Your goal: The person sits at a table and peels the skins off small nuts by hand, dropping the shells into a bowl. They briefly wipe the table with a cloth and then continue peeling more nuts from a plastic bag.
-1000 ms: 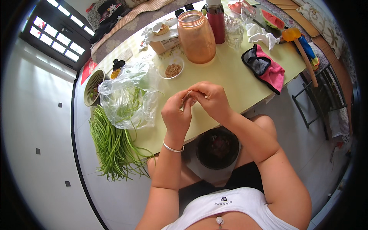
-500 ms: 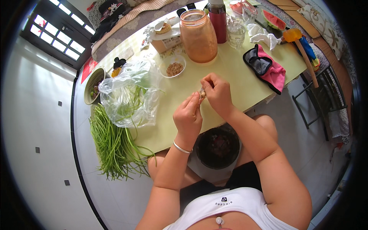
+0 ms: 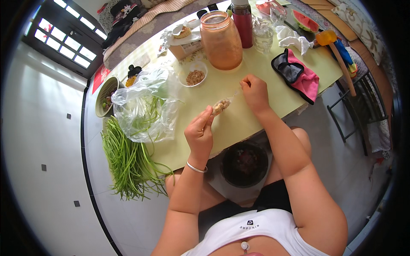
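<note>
Single view only, from a fisheye camera worn on the head, left of a pair. Looks steeply down past the chest and both forearms onto the pale green table (image 3: 256, 81), tilted so the table runs diagonally toward upper right. Close to the left hand (image 3: 200, 133) and right hand (image 3: 255, 91) at centre; white floor (image 3: 47, 141) curving away at left. No second view to share with.

A clear plastic bag (image 3: 147, 106) lies crumpled at the table's left. A tan carton (image 3: 184, 47) with a white label stands behind it, left of the orange jar (image 3: 221, 40).
</note>
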Tool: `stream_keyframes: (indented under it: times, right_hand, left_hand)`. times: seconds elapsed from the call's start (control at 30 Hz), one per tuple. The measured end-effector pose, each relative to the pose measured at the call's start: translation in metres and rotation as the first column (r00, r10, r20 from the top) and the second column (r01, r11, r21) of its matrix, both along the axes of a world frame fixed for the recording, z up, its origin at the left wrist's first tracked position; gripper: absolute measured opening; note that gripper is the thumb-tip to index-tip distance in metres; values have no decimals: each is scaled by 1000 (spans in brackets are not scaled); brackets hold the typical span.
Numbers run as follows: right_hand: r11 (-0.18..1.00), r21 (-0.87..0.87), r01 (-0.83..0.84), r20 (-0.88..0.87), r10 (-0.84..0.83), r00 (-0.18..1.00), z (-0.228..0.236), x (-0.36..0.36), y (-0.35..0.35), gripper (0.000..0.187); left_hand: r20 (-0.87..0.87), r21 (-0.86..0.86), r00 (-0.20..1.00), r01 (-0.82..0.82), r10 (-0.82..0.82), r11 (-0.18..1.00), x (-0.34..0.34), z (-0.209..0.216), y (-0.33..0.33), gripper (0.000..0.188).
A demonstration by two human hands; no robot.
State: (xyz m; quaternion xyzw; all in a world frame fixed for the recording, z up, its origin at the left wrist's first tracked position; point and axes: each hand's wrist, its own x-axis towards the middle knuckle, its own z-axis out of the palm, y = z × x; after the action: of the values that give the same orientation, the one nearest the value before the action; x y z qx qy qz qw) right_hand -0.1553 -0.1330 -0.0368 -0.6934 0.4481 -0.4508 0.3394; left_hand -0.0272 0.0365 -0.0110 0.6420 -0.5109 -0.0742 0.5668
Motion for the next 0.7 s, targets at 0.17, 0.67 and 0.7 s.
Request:
stream_keyframes:
  times: [0.17, 0.67, 0.7]
  right_hand:
    - [978, -104, -180, -210, 155, 965, -3, 0, 12, 25]
    - [893, -31, -450, -165, 439, 883, 25, 2, 35, 16]
    - [896, -4, -445, -153, 439, 885, 26, 2, 36, 16]
  left_hand:
    - [1, 143, 1000, -1, 1, 990, 15, -5, 1, 34]
    - [346, 46, 935, 65, -77, 997, 15, -2, -14, 50]
    - [319, 59, 942, 89, -103, 994, 14, -1, -13, 49]
